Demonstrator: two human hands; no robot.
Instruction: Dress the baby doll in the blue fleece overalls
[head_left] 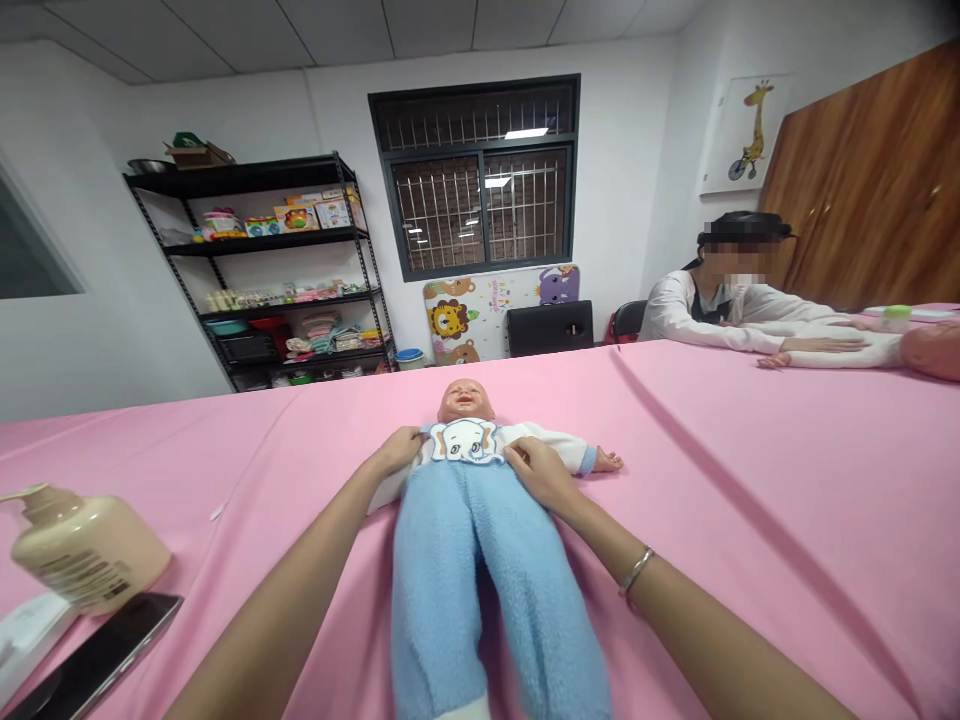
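A baby doll [466, 400] lies on its back on the pink-covered table, its head away from me. It is dressed in a white long-sleeved top [559, 443] and fluffy light-blue overalls [439, 560] with a white elephant-face bib [466, 441] on the chest. My left hand [397, 449] pinches the overalls at the upper left edge, near the shoulder. At the bib's right edge, my right hand [541, 472] has its fingers closed on the cloth. The doll's right-side arm stretches out past my right hand; its other arm is partly hidden behind my left hand and forearm.
At the left stand a beige pump bottle [94, 548] and a dark phone [97, 655] beside a white object. Across the table to the right, a person [694, 305] reaches toward another doll [855, 345]. Black shelves [262, 245] stand behind the table.
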